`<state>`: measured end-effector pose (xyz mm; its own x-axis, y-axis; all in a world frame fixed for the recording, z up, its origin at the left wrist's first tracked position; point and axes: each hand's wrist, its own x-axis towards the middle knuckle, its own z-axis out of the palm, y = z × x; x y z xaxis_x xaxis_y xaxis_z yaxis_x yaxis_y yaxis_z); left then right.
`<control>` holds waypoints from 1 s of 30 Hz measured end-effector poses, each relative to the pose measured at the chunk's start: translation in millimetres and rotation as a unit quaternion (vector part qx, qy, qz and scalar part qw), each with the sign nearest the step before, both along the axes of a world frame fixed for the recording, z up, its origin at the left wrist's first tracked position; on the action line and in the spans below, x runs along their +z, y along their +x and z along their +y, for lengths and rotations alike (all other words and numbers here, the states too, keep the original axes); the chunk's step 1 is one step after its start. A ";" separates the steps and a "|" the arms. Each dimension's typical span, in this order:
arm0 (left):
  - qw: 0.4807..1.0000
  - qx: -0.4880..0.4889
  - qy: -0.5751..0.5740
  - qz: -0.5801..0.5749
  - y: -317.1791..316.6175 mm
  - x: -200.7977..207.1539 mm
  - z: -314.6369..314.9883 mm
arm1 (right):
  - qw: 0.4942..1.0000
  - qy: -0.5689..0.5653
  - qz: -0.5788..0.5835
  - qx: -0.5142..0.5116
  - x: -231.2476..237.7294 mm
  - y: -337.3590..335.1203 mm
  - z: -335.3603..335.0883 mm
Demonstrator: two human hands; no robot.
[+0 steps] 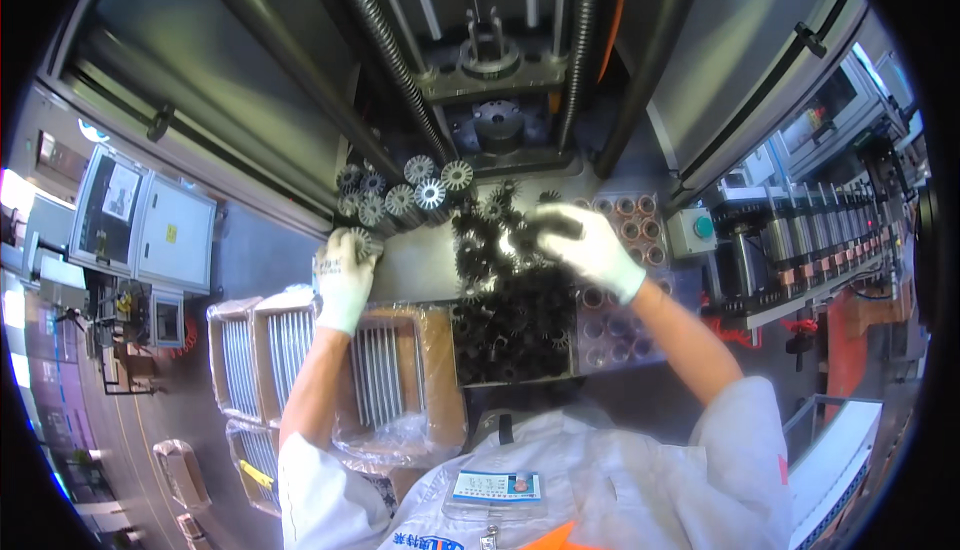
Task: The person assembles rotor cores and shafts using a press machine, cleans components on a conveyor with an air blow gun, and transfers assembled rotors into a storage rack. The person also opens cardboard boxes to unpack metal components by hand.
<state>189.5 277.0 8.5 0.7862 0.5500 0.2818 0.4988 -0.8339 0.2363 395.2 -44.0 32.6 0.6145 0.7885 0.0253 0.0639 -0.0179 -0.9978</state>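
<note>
My left hand (345,272), in a white glove, is closed around a slotted metal core (364,242) at the left edge of the metal worktop (415,262). Several similar slotted cores (400,198) stand grouped just beyond it, their round toothed ends facing up. Over the right side of the worktop is my gloved right hand (590,252), its fingers pointing left and curled in. Something dark shows between its thumb and fingers, too blurred to make out. Beneath and beside that hand lies a heap of black toothed pieces (510,315).
Behind the worktop stands a press with a round fixture (497,125) between dark columns. Copper-coloured rings (628,207) sit in rows at the right, near a green button box (692,231). Plastic-lined boxes of metal rods (380,375) stand at the lower left.
</note>
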 end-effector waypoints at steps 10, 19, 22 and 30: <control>0.945 -0.114 -0.218 -0.214 3.4 75.3 -59.5 | 0.978 0.072 -0.137 -0.139 65.6 122.9 119.7; 0.919 -0.148 -0.247 -0.270 62.3 74.0 -67.3 | 0.983 -0.101 -0.117 -0.104 34.8 181.9 150.3; 0.923 -0.176 -0.173 -0.296 101.5 83.7 -60.6 | 0.919 -0.092 -0.332 -0.192 29.6 168.5 144.4; 0.917 -0.210 -0.147 -0.307 222.0 95.3 -53.8 | 0.952 -0.112 -0.274 -0.083 1.0 76.6 24.9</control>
<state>411.4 223.2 103.8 0.6892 0.3580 0.6299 -0.1532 -0.7778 0.6096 471.8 -19.1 33.6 0.6736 0.7052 0.2213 0.5520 -0.2809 -0.7851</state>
